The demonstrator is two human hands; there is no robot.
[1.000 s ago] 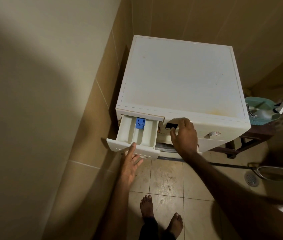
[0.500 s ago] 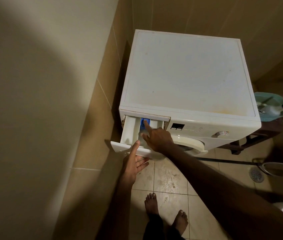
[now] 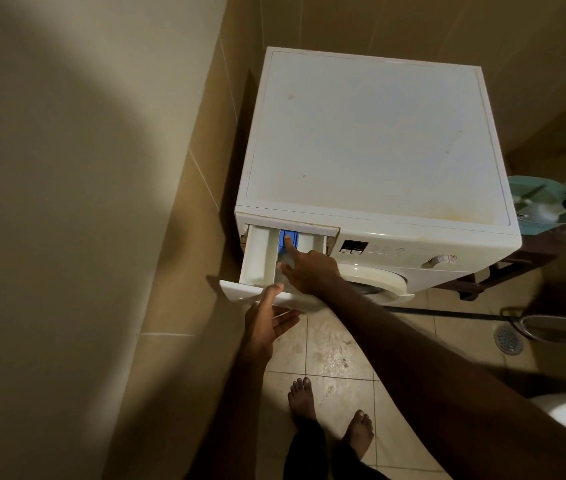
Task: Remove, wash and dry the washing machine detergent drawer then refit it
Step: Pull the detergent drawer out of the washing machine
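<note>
The washing machine (image 3: 371, 147) stood in the corner, its left side near the tiled wall (image 3: 205, 188). The detergent drawer (image 3: 260, 261) jutted forward out of the machine's upper left front, left of the display panel (image 3: 353, 246) and above the door (image 3: 375, 282). The right hand (image 3: 309, 271) reached over the drawer, its forefinger on the release tab (image 3: 290, 241) in the middle compartment. The left hand (image 3: 267, 323) lay under the drawer's front, thumb on its edge. Right of the machine sat what seemed a basin (image 3: 534, 202) on a stand. A floor drain (image 3: 509, 339) lay before that.
</note>
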